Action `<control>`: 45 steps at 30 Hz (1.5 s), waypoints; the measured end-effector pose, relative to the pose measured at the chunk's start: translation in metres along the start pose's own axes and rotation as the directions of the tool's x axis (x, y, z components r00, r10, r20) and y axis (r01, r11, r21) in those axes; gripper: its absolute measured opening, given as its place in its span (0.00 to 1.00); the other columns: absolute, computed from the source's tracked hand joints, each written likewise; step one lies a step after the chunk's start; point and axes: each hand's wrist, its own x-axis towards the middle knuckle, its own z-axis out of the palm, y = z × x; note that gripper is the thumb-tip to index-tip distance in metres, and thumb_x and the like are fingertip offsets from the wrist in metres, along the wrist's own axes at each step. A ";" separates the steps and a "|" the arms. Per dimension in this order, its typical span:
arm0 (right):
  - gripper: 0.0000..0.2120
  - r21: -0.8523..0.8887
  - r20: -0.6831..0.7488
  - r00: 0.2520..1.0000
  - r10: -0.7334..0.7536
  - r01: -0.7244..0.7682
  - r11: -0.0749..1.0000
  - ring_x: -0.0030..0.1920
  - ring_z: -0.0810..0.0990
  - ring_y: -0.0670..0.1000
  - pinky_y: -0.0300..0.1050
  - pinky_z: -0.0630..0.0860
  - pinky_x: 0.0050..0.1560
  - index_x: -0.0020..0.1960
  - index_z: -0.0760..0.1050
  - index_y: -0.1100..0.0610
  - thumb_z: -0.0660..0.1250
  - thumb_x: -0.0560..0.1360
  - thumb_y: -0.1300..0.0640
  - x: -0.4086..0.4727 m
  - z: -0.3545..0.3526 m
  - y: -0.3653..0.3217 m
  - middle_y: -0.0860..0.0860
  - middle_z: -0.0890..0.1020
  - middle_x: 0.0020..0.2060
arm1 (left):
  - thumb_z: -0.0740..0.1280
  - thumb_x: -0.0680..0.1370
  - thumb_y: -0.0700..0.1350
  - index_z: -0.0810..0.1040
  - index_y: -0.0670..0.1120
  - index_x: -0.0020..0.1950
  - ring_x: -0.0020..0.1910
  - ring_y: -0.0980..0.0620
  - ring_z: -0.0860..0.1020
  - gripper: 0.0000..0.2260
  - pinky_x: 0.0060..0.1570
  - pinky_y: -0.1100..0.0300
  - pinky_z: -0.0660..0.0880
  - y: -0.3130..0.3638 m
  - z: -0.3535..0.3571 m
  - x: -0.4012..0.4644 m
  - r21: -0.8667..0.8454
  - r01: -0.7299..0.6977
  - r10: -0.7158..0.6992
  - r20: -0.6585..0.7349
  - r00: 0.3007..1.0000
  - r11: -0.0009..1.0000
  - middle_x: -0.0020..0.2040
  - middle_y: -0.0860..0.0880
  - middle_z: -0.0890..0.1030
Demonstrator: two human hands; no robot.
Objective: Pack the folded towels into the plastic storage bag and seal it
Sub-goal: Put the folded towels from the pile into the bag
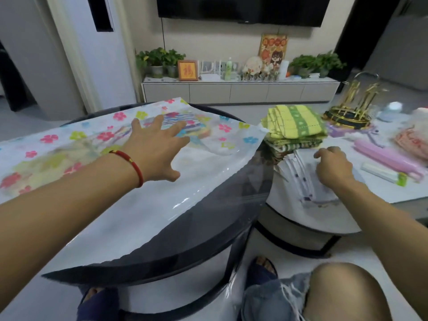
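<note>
Head view: your left hand (155,148) lies spread, gripping nothing, on the flowered storage bag (129,144), a striped towel (178,122) showing through beyond its fingertips. Your right hand (333,165) curls on a white towel (301,179); packing continues, so lift it bagward, then the yellow-green folded towels (294,126) beyond.

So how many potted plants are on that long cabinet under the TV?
3, I think. Two potted plants sit side by side at the cabinet's left end, and one leafy clump at the right end may be more than one pot.

wall television (240,8), low cabinet (240,91), pale floor (30,117)
</note>
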 end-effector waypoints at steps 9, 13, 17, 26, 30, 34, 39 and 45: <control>0.24 -0.096 0.073 0.990 0.117 -0.110 0.989 0.65 0.73 0.69 0.64 0.62 0.70 0.69 0.65 0.46 0.71 0.77 0.52 0.016 -0.009 0.037 0.66 0.79 0.58 | 0.65 0.69 0.69 0.69 0.58 0.72 0.76 0.37 0.54 0.33 0.65 0.26 0.61 -0.001 -0.003 0.011 0.058 0.030 -0.030 0.004 1.000 0.998 0.81 0.54 0.55; 0.31 0.005 0.149 0.980 -0.131 0.132 0.991 0.54 0.77 0.66 0.60 0.77 0.56 0.70 0.64 0.46 0.76 0.74 0.56 0.011 -0.037 0.029 0.65 0.77 0.55 | 0.68 0.68 0.66 0.66 0.55 0.74 0.75 0.40 0.58 0.36 0.62 0.27 0.66 -0.015 -0.018 0.011 -0.019 0.068 -0.069 -0.032 0.997 0.998 0.80 0.58 0.54; 0.30 0.130 0.119 0.942 -0.313 0.298 0.946 0.51 0.76 0.62 0.54 0.72 0.50 0.70 0.68 0.45 0.77 0.74 0.59 -0.003 -0.079 0.000 0.63 0.77 0.58 | 0.73 0.67 0.64 0.63 0.54 0.76 0.73 0.41 0.62 0.41 0.57 0.30 0.72 -0.027 -0.037 0.010 -0.025 0.071 -0.072 -0.021 0.997 0.997 0.81 0.57 0.51; 0.23 0.833 0.460 0.564 -0.685 -0.007 0.554 0.54 0.88 0.57 0.54 0.85 0.49 0.63 0.83 0.48 0.81 0.70 0.49 -0.062 -0.126 -0.129 0.48 0.86 0.58 | 0.77 0.64 0.63 0.48 0.53 0.80 0.78 0.40 0.51 0.54 0.64 0.26 0.64 -0.045 -0.062 0.006 -0.179 0.096 -0.086 0.062 0.994 0.979 0.81 0.58 0.42; 0.18 0.910 0.301 0.776 -0.554 -0.061 0.410 0.53 0.87 0.55 0.49 0.85 0.48 0.62 0.83 0.54 0.79 0.73 0.60 -0.063 -0.035 -0.206 0.59 0.84 0.61 | 0.76 0.65 0.64 0.47 0.53 0.80 0.79 0.41 0.47 0.53 0.63 0.24 0.63 -0.052 -0.069 0.001 -0.167 0.098 -0.086 0.078 0.993 0.981 0.80 0.60 0.40; 0.27 0.778 0.292 0.924 -0.246 -0.079 0.624 0.64 0.78 0.62 0.53 0.76 0.63 0.76 0.67 0.54 0.70 0.79 0.57 -0.068 0.043 -0.242 0.60 0.74 0.71 | 0.75 0.66 0.62 0.48 0.53 0.80 0.79 0.40 0.46 0.51 0.63 0.23 0.61 -0.052 -0.069 -0.005 -0.115 0.082 -0.074 0.067 0.995 0.990 0.80 0.59 0.40; 0.33 0.705 0.223 0.962 -0.160 -0.046 0.708 0.50 0.75 0.63 0.51 0.73 0.57 0.79 0.59 0.52 0.68 0.78 0.53 -0.082 0.079 -0.270 0.64 0.61 0.73 | 0.74 0.67 0.64 0.48 0.55 0.80 0.79 0.43 0.48 0.50 0.64 0.26 0.64 -0.048 -0.064 -0.015 -0.135 0.006 0.001 0.055 0.998 0.991 0.80 0.61 0.44; 0.35 0.799 0.320 0.947 0.020 -0.281 0.531 0.71 0.71 0.66 0.54 0.71 0.70 0.81 0.55 0.56 0.68 0.81 0.51 -0.056 0.083 -0.318 0.64 0.56 0.80 | 0.73 0.65 0.64 0.52 0.56 0.79 0.79 0.50 0.47 0.48 0.63 0.28 0.66 -0.044 -0.059 -0.028 -0.113 -0.062 0.061 -0.012 0.998 0.992 0.80 0.61 0.46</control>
